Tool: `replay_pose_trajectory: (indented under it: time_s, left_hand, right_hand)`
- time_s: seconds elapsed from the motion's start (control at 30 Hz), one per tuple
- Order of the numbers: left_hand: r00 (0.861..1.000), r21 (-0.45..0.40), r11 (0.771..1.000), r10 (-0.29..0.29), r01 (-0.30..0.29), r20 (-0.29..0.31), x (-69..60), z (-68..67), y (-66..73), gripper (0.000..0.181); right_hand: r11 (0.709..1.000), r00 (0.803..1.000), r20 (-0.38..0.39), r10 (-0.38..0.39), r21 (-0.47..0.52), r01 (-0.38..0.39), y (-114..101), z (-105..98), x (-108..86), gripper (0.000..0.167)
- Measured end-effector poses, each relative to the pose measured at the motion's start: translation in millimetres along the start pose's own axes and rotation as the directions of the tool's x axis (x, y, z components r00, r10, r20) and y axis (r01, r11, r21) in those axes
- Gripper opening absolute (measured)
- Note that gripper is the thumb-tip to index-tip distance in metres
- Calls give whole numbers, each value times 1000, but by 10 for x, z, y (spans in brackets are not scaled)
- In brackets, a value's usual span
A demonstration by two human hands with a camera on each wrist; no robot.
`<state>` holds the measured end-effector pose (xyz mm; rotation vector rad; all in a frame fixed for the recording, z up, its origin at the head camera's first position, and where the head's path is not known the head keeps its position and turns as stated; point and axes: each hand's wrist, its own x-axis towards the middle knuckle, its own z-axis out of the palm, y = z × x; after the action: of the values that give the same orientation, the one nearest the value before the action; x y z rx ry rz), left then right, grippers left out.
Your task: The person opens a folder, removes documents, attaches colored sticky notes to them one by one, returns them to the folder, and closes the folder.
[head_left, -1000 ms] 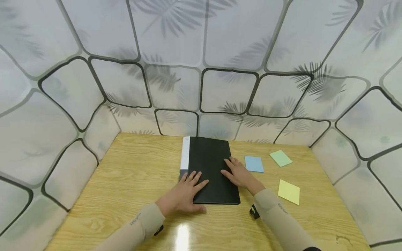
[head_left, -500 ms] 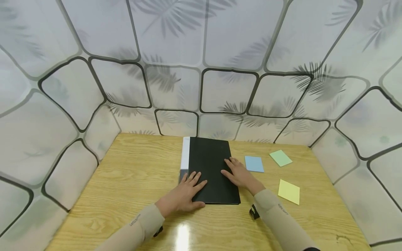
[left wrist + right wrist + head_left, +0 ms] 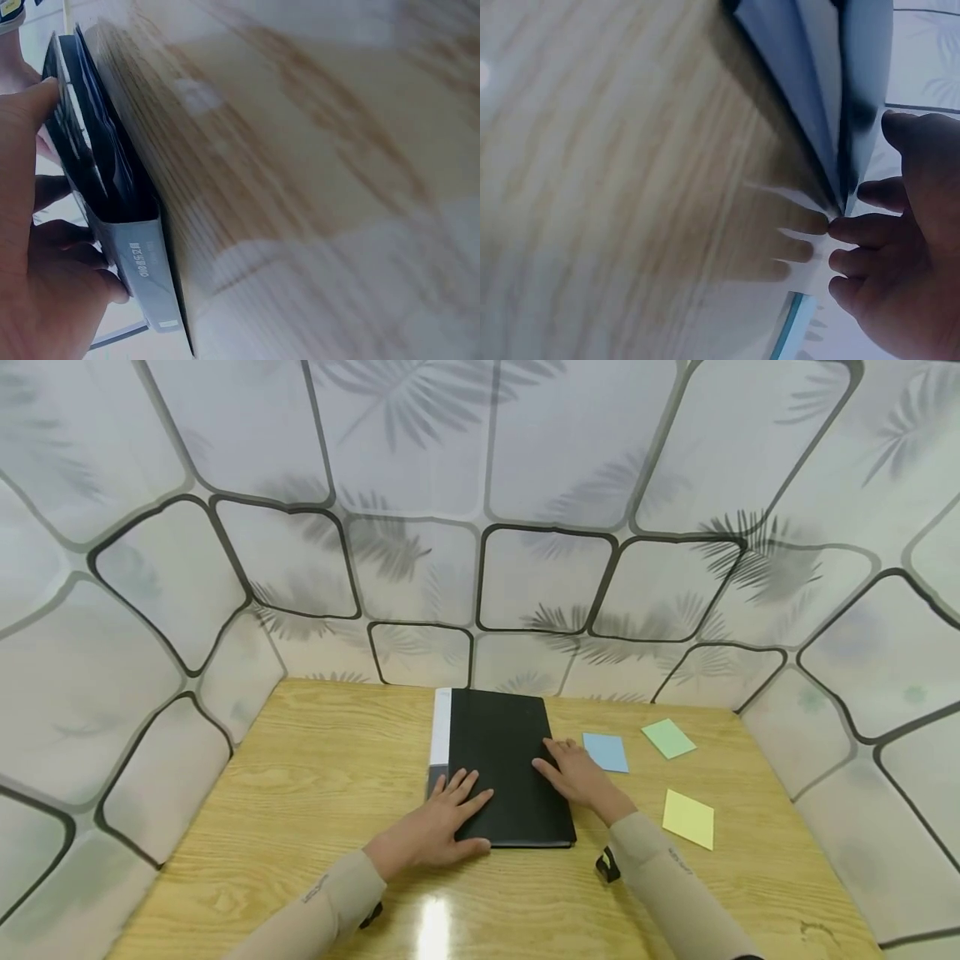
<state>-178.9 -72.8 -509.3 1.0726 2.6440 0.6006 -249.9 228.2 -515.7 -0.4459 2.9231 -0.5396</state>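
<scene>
Now the black folder (image 3: 502,752) lies flat on the wooden table (image 3: 337,735), in the middle, with its top end close to the back wall (image 3: 420,656); its cover is down, but the left wrist view shows a gap at the near end, with thin sheets (image 3: 112,150) inside; so the closed part is done for now, and the work looks to be at its start or its end; I cannot tell which, or how much is left.

The left hand (image 3: 431,827) rests on the low left corner, fingers spread and gripping nothing, with its thumb by the near edge; the right hand (image 3: 581,777) touches the right edge with loose fingers, and it does not seem to pinch anything; the blue pad (image 3: 606,752) is just beside it; the green pad (image 3: 669,739) and yellow pad (image 3: 688,819) lie farther right, and no pad is on the folder.

The spine (image 3: 146,259) has small pale writing, maybe Chinese, too blurry to read for sure; the sleeves (image 3: 326,897) have dark print too, also too blurry; I see no brand that I can read.
</scene>
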Motion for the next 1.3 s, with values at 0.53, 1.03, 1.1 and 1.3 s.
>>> replay_pose_trajectory:
  time_s: [0.53, 1.03, 1.1, 1.3]
  left_hand:
    - [998, -16, 1000, 4, -5, -55, -54, -17, -32, 82]
    - [992, -3, 1000, -4, 4, -129, -186, -170, 89, 68]
    - [987, -29, 1000, -1, -4, -158, -230, -168, 78, 67]
    - [953, -72, 996, 35, -59, -300, -353, -133, 64, 63]
  right_hand:
    - [992, 996, -93, 12, 124, 0, -146, -472, 12, 65]
    - [952, 973, -208, -104, 262, 158, -381, -875, 42, 49]
    - [943, 971, -209, -114, 285, 172, -435, -904, 48, 50]
    - [916, 967, -217, -136, 343, 206, -588, -927, 64, 54]
